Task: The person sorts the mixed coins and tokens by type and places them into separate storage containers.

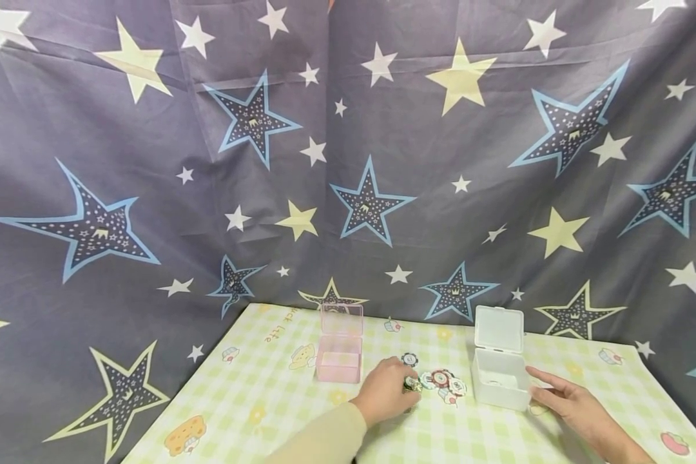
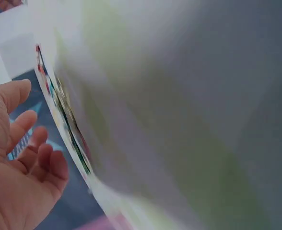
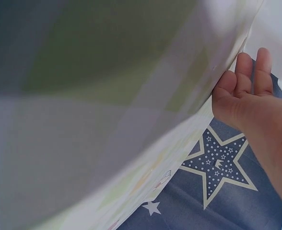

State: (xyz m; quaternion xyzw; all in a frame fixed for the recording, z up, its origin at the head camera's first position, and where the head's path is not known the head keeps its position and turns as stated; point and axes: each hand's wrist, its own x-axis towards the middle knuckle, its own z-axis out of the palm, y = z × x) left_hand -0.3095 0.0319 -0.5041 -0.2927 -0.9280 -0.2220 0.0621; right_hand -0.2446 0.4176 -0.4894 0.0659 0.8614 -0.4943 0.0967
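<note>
the left hand (image 1: 385, 390) sits curled over the near edge of a small scatter of poker chips (image 1: 441, 380) and pinches one or two dark chips at its fingertips. the right hand (image 1: 562, 396) lies with straight, relaxed fingers against the right side of the white box (image 1: 499, 377), steadying it and gripping nothing. judging from how things lie, the sorting looks barely begun: most chips are loose on the tablecloth (image 1: 255, 399) between the two boxes, the pink box (image 1: 339, 353) appears empty, and the white one shows only a faint shape inside (too small to tell what).

the chips are flat, hard discs with striped rims in red, green, dark blue and white. both boxes are small, rigid plastic with hinged lids standing open, one translucent pink, one opaque white. the cloth is soft, pale green gingham with cartoon prints; behind hangs a creased grey star-print sheet (image 1: 348, 161). the wrist views are mostly blur.
</note>
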